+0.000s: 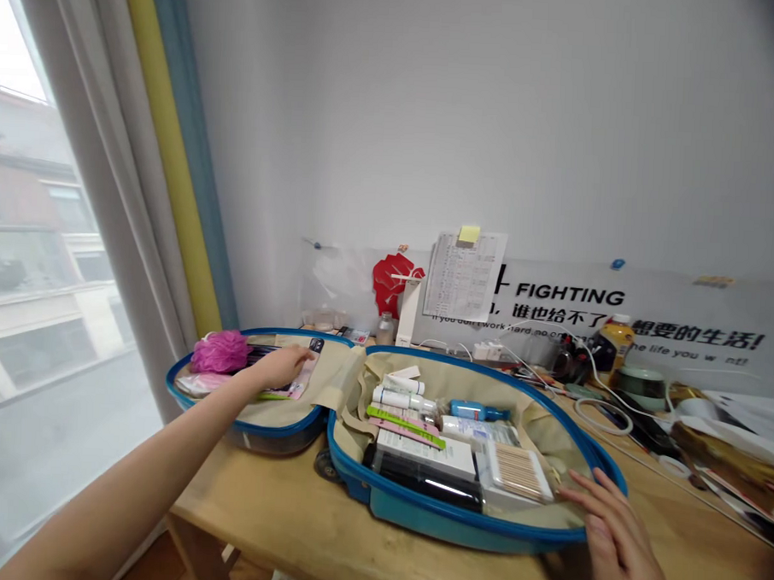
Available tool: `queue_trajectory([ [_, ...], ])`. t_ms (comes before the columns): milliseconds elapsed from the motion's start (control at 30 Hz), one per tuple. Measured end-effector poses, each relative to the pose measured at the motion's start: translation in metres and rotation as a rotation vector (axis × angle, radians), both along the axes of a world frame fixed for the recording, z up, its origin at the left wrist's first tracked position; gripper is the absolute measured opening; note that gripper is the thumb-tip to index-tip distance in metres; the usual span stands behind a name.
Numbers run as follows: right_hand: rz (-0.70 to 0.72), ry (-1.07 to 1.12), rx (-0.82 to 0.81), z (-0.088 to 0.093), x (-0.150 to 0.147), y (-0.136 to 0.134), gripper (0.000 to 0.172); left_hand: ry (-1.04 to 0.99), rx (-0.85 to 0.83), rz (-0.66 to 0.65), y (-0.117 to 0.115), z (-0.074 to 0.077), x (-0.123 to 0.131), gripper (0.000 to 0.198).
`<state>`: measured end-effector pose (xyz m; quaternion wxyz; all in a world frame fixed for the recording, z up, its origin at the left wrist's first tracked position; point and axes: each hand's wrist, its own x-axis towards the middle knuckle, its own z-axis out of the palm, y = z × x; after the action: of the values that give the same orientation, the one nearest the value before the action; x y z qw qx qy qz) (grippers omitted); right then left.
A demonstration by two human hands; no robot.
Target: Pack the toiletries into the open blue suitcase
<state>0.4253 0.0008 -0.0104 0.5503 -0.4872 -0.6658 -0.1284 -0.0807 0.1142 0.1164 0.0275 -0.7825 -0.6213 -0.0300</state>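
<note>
Right hand (pixel 624 531) sits at the open blue suitcase (pixel 454 525) rim, fingers loosely spread; honestly I'd use it to steady that half and keep the left's touch light so nothing crumples. Left hand (pixel 284 365) reaches into the other half, palm down over a pink packet (pixel 304 380) near the bath puff (pixel 220 352). Can't tell if it's gripping.

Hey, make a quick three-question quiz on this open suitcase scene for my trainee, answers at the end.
1. True or false: the bath puff and the blue bottle lie in different halves of the suitcase.
2. Where is the right hand? A) at the curtain; B) at the suitcase's edge; C) on the bath puff.
3. What colour is the sticky note at the top of the printed sheet?

Key: 1 true; 2 B; 3 yellow.
</note>
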Motion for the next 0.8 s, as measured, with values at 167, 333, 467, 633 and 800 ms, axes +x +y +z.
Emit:
queue_trajectory([
  [167,-0.008,0.008,-0.021,0.001,-0.001,0.0,0.045,0.168,-0.134,0.078,-0.008,-0.034,-0.04,0.031],
  [333,0.003,-0.018,-0.023,0.003,-0.001,-0.001,0.042,0.245,-0.154,0.042,-0.01,-0.037,-0.04,0.025],
  [467,0.003,-0.012,0.007,0.001,0.0,0.0,0.04,0.224,-0.17,0.015,-0.012,-0.036,-0.036,0.022],
  [633,-0.016,-0.025,0.018,-0.001,0.001,0.002,0.041,0.124,-0.16,0.022,-0.016,-0.027,-0.029,0.027],
  [800,-0.007,-0.02,0.004,-0.001,0.001,0.002,0.042,-0.002,-0.015,-0.043,-0.014,0.0,0.007,0.044],
])
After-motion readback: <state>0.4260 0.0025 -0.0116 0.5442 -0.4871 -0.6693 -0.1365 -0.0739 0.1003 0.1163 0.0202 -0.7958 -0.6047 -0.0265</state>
